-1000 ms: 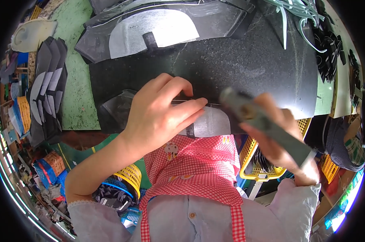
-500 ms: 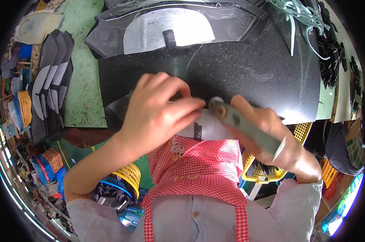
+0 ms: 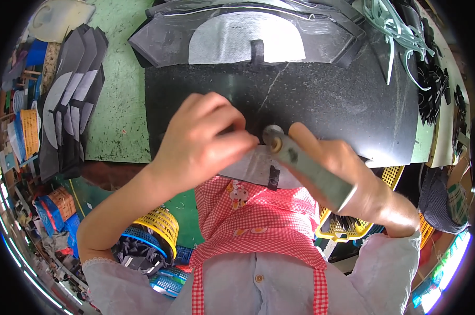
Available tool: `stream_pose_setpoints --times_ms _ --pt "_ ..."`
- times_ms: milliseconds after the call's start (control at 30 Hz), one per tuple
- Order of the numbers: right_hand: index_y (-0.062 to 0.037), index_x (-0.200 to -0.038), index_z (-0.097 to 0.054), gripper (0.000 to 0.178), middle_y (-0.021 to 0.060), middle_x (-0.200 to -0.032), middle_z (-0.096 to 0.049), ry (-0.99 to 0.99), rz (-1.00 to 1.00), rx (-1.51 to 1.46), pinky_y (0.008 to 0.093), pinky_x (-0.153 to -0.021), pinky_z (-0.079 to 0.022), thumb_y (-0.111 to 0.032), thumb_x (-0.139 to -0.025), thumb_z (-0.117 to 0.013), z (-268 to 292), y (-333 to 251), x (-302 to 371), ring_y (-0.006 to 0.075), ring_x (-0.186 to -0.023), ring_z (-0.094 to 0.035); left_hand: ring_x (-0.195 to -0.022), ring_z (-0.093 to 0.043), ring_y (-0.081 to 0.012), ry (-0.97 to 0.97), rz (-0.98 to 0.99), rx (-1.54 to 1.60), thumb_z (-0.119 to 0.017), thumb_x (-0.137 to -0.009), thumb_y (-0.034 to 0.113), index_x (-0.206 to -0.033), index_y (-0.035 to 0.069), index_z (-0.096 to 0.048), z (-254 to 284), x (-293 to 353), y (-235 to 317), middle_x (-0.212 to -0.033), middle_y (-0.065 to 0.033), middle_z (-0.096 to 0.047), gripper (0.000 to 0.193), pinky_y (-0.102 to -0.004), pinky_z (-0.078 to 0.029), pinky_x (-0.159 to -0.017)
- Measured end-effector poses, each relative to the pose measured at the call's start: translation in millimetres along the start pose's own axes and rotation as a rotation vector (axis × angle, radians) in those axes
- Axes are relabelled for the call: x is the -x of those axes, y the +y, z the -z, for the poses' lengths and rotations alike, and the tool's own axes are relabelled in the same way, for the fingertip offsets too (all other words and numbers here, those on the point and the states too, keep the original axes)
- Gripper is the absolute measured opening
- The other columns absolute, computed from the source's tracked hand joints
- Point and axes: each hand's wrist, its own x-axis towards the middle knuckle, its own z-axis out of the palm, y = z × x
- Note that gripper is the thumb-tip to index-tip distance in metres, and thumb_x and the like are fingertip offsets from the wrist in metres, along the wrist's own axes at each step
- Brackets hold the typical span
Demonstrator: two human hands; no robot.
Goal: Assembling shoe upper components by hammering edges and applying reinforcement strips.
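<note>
My right hand [image 3: 347, 170] is closed round a grey-green hand tool [image 3: 316, 176] with a round metal end [image 3: 272, 132] and a brass-coloured fitting. That end is beside the fingertips of my left hand [image 3: 203, 142], close to the upper edge of a dark sheet piece [image 3: 256, 165]. The piece bears a pale grey patch with a black notch, and lies at the front edge of a black work mat [image 3: 332, 100]. My left fingers are curled and pinched together over the piece's upper edge. Whatever is between them is hidden.
Stacked dark pieces with pale patches [image 3: 221, 39] lie at the far side. More dark pieces [image 3: 72, 100] overlap on the green table [image 3: 119, 115] at left. Pale green strips [image 3: 392, 26] lie far right. Yellow baskets [image 3: 161, 226] stand below the table's front edge.
The whole view has shifted, so the table appears further right. Over the mat, both hands and the tool have moved left along the piece's upper edge. Both grips look the same.
</note>
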Motion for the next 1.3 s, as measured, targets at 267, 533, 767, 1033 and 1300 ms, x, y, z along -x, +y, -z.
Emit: stream_pose_setpoints --times_ms 267,533,767,1033,1300 --pt "0.0012 -0.115 -0.045 0.030 0.0241 -0.073 -0.067 -0.086 -0.016 0.124 0.0542 -0.067 -0.058 -0.007 -0.092 -0.062 -4.3 -22.2 -12.3 0.0488 -0.078 -0.071 -0.088 -0.062 -0.0257 -0.096 -0.023 0.084 -0.085 -0.070 0.013 -0.088 0.012 -0.079 17.4 6.9 -22.3 -0.090 -0.0020 -0.066 0.020 -0.0391 -0.052 -0.075" --pt "0.0025 -0.113 -0.047 0.032 0.0232 -0.072 -0.068 -0.085 0.025 0.107 0.0521 -0.064 -0.059 -0.010 -0.090 -0.065 -14.1 -27.0 -29.9 0.0434 -0.073 -0.073 -0.079 -0.065 -0.0222 -0.133 -0.099 0.097 -0.084 -0.065 0.009 -0.092 0.010 -0.080 38.0 19.5 -41.2 -0.092 -0.0033 -0.067 0.028 -0.0368 -0.052 -0.062" --pt "0.0017 -0.112 -0.057 0.026 0.0173 -0.084 -0.054 -0.001 0.096 0.142 0.0446 -0.057 -0.054 0.000 -0.089 -0.069 -28.2 -27.2 -46.7 0.0365 -0.069 -0.070 -0.076 -0.065 -0.0233 -0.143 -0.140 -0.041 -0.083 -0.067 0.009 -0.086 0.009 -0.075 49.8 22.6 -38.4 -0.094 -0.0042 -0.066 0.020 -0.0362 -0.053 -0.059" --pt "0.0081 -0.111 -0.066 0.017 0.0164 -0.092 -0.070 0.287 -0.077 -0.001 0.0339 -0.058 -0.049 0.003 -0.096 -0.072 29.4 -17.0 2.3 0.0169 -0.068 -0.066 -0.084 -0.076 -0.0217 0.006 0.395 0.576 -0.081 -0.083 0.000 -0.094 0.002 -0.076 -6.5 8.2 1.1 -0.093 -0.0096 -0.076 0.012 -0.0328 -0.060 -0.075" --pt "-0.0003 -0.117 -0.057 0.020 0.0193 -0.079 -0.063 0.035 -0.275 -0.151 0.0408 -0.061 -0.049 -0.007 -0.101 -0.067 26.6 2.1 42.0 0.0428 -0.070 -0.067 -0.085 -0.063 -0.0205 0.072 -0.030 0.076 -0.086 -0.066 0.009 -0.091 0.014 -0.079 -27.1 -21.3 3.1 -0.092 0.0000 -0.064 0.027 -0.0339 -0.055 -0.066"
